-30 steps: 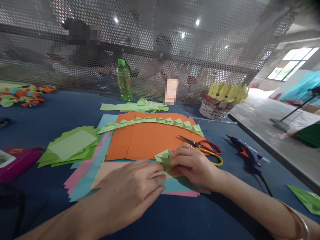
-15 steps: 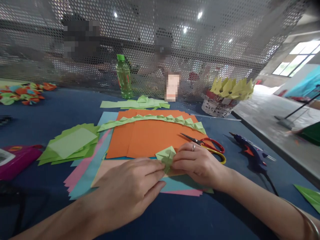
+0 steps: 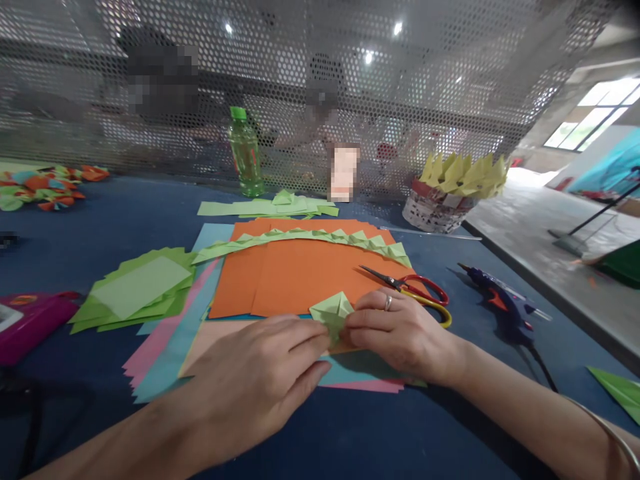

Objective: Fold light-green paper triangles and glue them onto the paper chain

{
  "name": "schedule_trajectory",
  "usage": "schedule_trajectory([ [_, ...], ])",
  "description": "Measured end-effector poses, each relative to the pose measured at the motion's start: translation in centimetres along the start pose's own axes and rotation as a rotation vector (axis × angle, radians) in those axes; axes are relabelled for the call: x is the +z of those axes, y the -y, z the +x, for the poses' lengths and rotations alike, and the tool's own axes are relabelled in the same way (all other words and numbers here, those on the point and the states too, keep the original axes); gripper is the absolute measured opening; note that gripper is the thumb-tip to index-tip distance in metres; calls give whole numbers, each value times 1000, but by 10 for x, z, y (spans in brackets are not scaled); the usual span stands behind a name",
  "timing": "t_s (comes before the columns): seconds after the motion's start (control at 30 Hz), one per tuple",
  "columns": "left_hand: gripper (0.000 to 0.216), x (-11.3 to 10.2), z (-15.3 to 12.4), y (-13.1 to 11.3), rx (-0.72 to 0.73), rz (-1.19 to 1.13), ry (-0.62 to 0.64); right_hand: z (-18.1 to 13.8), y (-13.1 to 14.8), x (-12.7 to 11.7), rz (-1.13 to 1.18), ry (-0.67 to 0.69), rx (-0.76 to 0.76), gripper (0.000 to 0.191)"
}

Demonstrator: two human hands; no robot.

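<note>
A small folded piece of light green paper [image 3: 334, 311] lies between my two hands, over the front of the paper stack. My left hand [image 3: 280, 363] pinches its lower left part, with the fingertips pressed close together. From the other side, my right hand [image 3: 395, 333] grips the piece with thumb and fingers; a ring is on one finger. Red and yellow handled scissors [image 3: 425, 290] lie just behind my right hand. Orange sheets [image 3: 310, 273] top the stack, and a curved light green paper strip with folded points [image 3: 305, 235] rests across them.
Left are stacked green paper pieces [image 3: 135, 290] and a magenta device [image 3: 35, 323]. Behind stand a green bottle [image 3: 245, 157] and paper strips [image 3: 265, 207]. On the right are a blue glue gun [image 3: 500, 300] and a basket with yellow folded points [image 3: 440, 207]. A perforated metal screen [image 3: 280, 80] closes the back.
Both hands keep nearly the same hold on the folded green paper. The view has shifted very slightly; nothing else has visibly moved.
</note>
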State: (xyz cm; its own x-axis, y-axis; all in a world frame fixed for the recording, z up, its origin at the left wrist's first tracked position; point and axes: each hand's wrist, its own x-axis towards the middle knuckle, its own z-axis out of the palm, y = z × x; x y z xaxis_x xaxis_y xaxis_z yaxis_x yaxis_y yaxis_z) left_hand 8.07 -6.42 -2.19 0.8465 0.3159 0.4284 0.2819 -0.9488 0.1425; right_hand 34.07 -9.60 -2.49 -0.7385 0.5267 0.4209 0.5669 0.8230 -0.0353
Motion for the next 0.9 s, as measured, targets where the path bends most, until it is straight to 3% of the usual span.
schedule_trajectory([
  [0.3, 28, 3, 0, 2, -31, -29, 173, 2, -3, 6, 60, -84, 20, 17],
  [0.9, 31, 3, 3, 0, -14, -25, 159, -1, 2, 1, 33, -81, 51, 20],
])
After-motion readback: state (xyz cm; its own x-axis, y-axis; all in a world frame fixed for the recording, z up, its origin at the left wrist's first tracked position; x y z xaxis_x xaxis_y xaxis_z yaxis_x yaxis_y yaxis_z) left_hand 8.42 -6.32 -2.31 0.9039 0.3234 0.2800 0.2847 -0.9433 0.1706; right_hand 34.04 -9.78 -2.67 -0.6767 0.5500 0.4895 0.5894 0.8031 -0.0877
